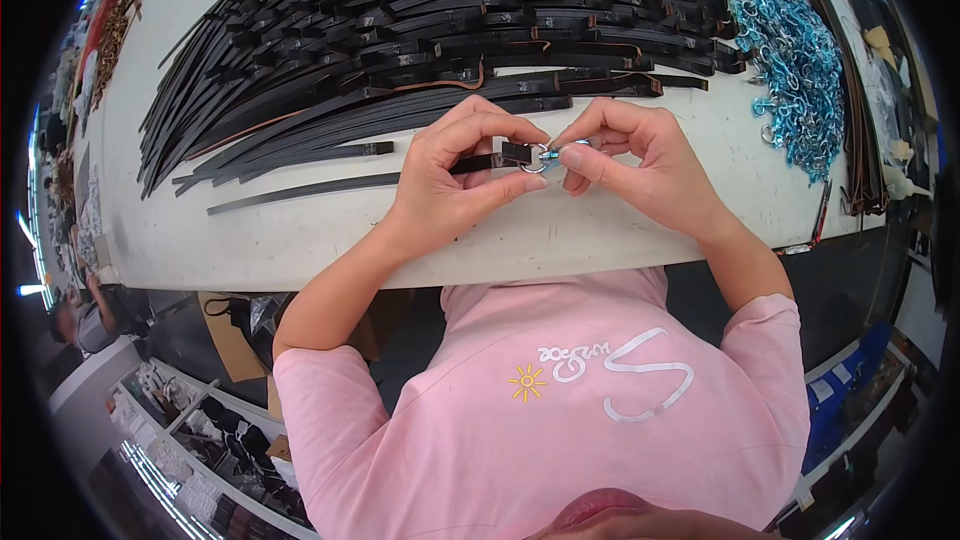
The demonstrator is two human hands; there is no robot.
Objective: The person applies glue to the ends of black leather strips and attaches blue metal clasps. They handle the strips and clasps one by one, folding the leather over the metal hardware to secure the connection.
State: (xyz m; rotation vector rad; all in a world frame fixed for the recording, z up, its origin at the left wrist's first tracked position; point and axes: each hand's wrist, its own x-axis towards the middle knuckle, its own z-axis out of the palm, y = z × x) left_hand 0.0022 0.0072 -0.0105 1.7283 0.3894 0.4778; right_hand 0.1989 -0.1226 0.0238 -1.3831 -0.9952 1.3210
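Note:
My left hand (440,175) is closed around the end of a black strap (305,193), whose long tail lies on the table to the left. At that end sits a silver metal ring (536,158), next to my left thumb and fingertips. In a pinch, my right hand (655,165) holds a small shiny blue metal clip (568,151), partly covered by the fingers. Clip and ring meet between the two hands; whether they are linked cannot be made out.
A large heap of black straps (480,25) covers the far part of the white table (230,250). Blue-and-silver metal clips (795,70) are piled at the far right, beside long dark brown strips (866,165). Another person (92,320) is at far left.

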